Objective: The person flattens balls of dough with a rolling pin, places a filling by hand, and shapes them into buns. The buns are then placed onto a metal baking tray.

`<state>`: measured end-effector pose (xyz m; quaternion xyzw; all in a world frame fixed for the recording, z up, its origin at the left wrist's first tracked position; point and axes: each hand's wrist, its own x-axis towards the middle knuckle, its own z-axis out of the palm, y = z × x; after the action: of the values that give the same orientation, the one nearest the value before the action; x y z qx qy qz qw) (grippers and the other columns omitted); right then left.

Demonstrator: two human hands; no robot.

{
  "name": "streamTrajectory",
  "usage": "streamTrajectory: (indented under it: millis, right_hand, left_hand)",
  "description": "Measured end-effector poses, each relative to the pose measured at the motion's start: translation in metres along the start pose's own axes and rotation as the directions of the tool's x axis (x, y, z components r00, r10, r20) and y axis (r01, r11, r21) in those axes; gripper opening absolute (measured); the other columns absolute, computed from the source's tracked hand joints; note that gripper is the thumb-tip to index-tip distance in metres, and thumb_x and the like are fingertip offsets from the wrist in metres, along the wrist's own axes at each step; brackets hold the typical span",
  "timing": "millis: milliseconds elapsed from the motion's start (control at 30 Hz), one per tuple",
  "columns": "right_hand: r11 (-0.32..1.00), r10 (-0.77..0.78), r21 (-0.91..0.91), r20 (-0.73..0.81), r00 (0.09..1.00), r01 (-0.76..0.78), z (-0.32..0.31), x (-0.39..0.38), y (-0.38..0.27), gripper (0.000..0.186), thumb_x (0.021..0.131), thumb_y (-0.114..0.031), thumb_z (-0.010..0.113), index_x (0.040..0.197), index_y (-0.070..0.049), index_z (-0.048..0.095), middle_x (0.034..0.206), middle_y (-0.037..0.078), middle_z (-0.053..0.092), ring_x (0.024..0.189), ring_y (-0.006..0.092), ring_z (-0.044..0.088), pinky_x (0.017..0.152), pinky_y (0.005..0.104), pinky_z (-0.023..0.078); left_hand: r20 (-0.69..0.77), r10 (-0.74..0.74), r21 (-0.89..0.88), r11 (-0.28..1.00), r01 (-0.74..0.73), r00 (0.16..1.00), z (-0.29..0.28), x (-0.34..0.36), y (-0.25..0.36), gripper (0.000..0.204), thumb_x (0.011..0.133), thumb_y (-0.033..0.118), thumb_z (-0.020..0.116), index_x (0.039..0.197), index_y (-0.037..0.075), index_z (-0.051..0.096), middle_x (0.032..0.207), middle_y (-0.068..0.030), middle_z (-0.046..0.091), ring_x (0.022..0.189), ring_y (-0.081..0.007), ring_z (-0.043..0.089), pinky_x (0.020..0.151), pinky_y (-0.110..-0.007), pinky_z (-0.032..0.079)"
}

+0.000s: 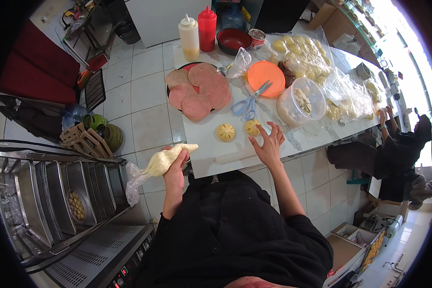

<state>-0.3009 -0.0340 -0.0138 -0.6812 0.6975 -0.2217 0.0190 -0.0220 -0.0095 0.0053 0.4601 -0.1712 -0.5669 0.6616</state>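
Note:
My left hand (174,173) grips a plastic piping bag (159,162) of pale yellow filling near the table's front edge. My right hand (269,144), fingers spread, reaches to one of two small round dough pieces with slits (253,126); the other (225,132) lies to its left. Behind them are blue-handled scissors (247,105), open-bladed over an orange lid (266,72), and a clear tub (293,113) of pale, lumpy contents. A plate of round pink meat slices (199,89) sits at the back left of the marble-patterned tabletop (216,158).
Squeeze bottles (207,33), a red bowl (233,43) and bagged dough (300,55) stand along the table. A rack of metal trays (53,201) and an oven (101,254) are at my left; wooden crates (81,141) lie behind. A co-worker (393,149) works at the far right.

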Motion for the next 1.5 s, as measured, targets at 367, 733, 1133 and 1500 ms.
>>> streamTrajectory:
  millis: [367,733,1133,1500]
  right_hand:
    - [0.523,0.168,0.773,0.321,0.932,-0.36,-0.001,0.012,0.016,0.028,0.089,-0.029,0.05,0.106,-0.008,0.06,0.12,0.009,0.042,0.115,0.0199,0.036,0.097,0.0343,0.025]
    - [0.956,-0.179,0.263,0.19,0.965,0.126,0.023,-0.001,-0.052,0.044,0.082,-0.038,0.055,0.122,-0.021,0.052,0.128,0.014,0.031,0.12,0.0333,0.024,0.096,0.0487,0.02]
    - [0.979,-0.19,0.096,0.136,0.972,0.178,0.011,-0.007,-0.056,0.039,0.078,-0.035,0.062,0.112,-0.017,0.059,0.126,0.015,0.035,0.121,0.0342,0.023,0.096,0.048,0.017]
    - [0.449,-0.242,0.886,0.245,0.939,-0.116,-0.046,-0.027,-0.098,0.073,0.07,-0.021,0.075,0.129,-0.005,0.036,0.118,0.011,0.049,0.113,0.0221,0.045,0.09,0.0371,0.038]
  left_hand:
    - [-0.011,0.005,-0.015,1.0,-0.005,1.0,-0.007,0.001,0.001,0.039,0.074,-0.006,0.065,0.103,0.008,0.044,0.097,-0.005,0.053,0.087,-0.0155,0.059,0.073,-0.026,0.054]
    - [-0.018,0.005,-0.022,1.0,-0.006,1.0,-0.012,-0.001,0.002,0.041,0.074,-0.005,0.065,0.107,0.009,0.045,0.101,-0.0052,0.053,0.09,-0.0147,0.058,0.072,-0.025,0.054]
    - [-0.01,0.008,-0.021,1.0,-0.009,1.0,-0.019,-0.001,0.008,0.041,0.073,-0.005,0.067,0.104,0.009,0.043,0.095,-0.0059,0.055,0.084,-0.0161,0.059,0.069,-0.026,0.054]
    - [0.642,-0.315,0.762,0.359,-0.539,0.699,0.022,0.007,-0.009,0.055,0.067,0.008,0.07,0.115,0.005,0.042,0.084,-0.0092,0.061,0.074,-0.0194,0.061,0.063,-0.032,0.049]
